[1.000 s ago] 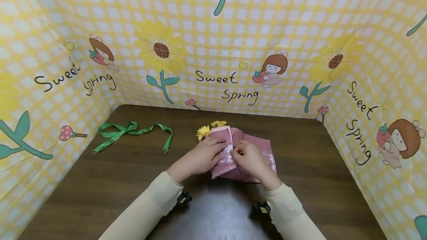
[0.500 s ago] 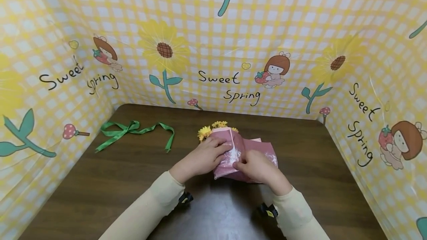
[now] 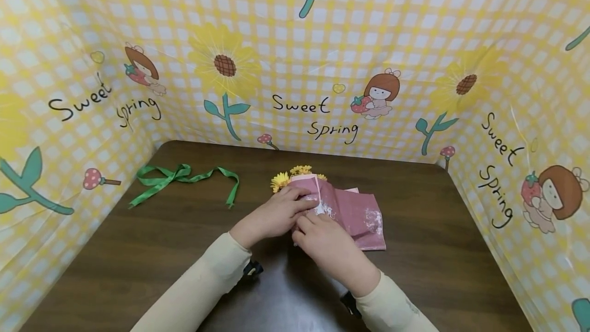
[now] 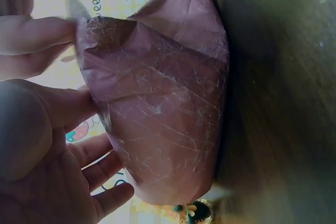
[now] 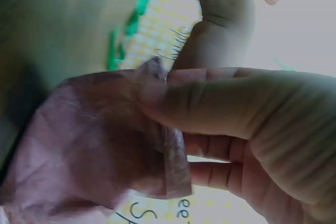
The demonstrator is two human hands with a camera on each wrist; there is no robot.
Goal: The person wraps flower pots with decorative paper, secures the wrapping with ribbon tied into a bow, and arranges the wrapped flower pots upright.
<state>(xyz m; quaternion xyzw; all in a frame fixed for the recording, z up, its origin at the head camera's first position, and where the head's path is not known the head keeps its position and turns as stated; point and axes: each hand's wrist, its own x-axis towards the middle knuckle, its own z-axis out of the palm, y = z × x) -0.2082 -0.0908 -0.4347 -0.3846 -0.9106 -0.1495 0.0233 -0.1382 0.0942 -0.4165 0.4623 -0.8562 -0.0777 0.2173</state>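
A sheet of pink wrapping paper (image 3: 357,211) is folded round a bunch of yellow flowers (image 3: 279,182), whose heads show past the paper's far left edge. My left hand (image 3: 275,212) rests on the folded part with its fingers nearly straight. In the left wrist view, fingertips (image 4: 125,191) of that hand touch the paper's edge. Close beside it in the head view, my right hand (image 3: 324,245) pinches the near edge of the paper. The right wrist view shows the thumb (image 5: 157,100) on one face of the wrapping paper (image 5: 79,145) and fingers behind it. Flower stems are hidden.
A green ribbon (image 3: 180,174) lies loosely looped on the dark wooden table (image 3: 428,250), toward the back left. Yellow checked cloth walls (image 3: 295,65) with printed flowers and lettering enclose the table at the back and both sides.
My right hand has moved left and nearer the front edge of the paper, up beside the left hand. The left hand stays on the fold. The paper's right part now lies uncovered by the hand.
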